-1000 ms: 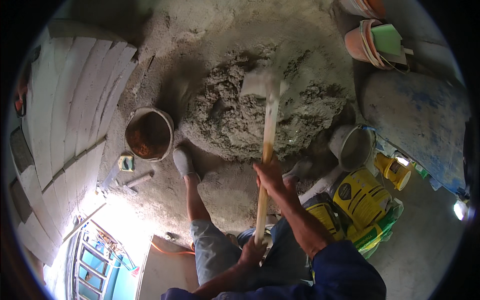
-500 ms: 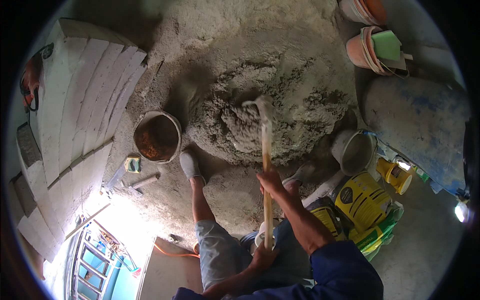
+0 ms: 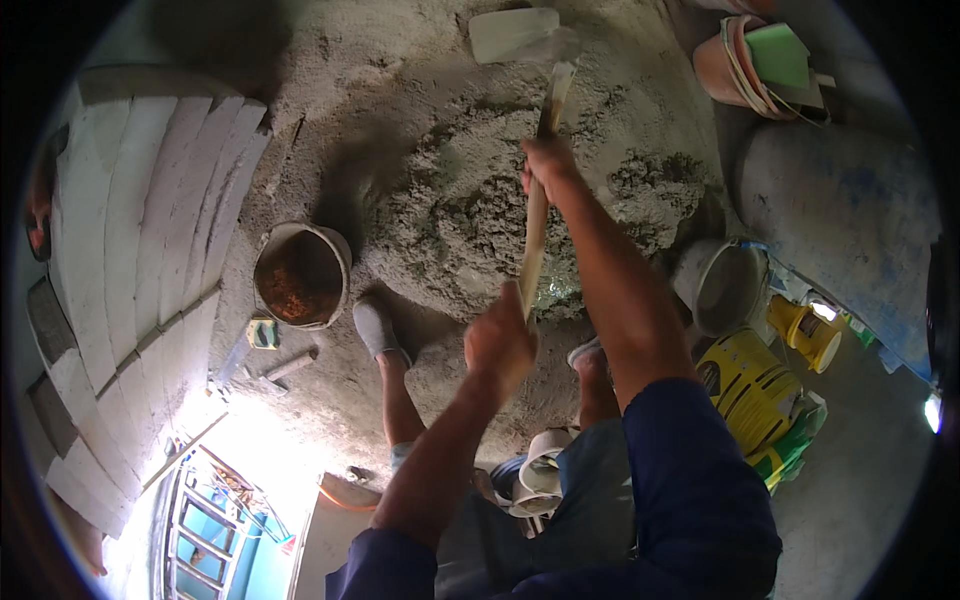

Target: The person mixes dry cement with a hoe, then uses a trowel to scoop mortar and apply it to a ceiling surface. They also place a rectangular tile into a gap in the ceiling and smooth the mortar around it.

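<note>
Both my hands grip a hoe (image 3: 537,222) by its wooden handle. My left hand (image 3: 500,342) is closed round the near end of the handle, and my right hand (image 3: 550,168) wraps it farther up, close to the head. The pale flat blade (image 3: 513,35) is raised beyond the far side of a heap of wet grey mortar (image 3: 470,215). A small wet pool glistens at the heap's near edge, beside the handle. My feet, in grey shoes, stand on the near side of the heap.
A bucket (image 3: 303,275) with brownish residue stands left of the heap; a grey bucket (image 3: 722,290) stands right. Pale blocks (image 3: 150,190) are stacked at left, near a hammer (image 3: 290,368) and handsaw (image 3: 236,358). At right are a large drum (image 3: 835,220) and yellow bags (image 3: 745,385).
The hoe has swung up and away from me, its blade leaving the middle of the mortar heap. Both hands have moved forward with the handle, still gripping it.
</note>
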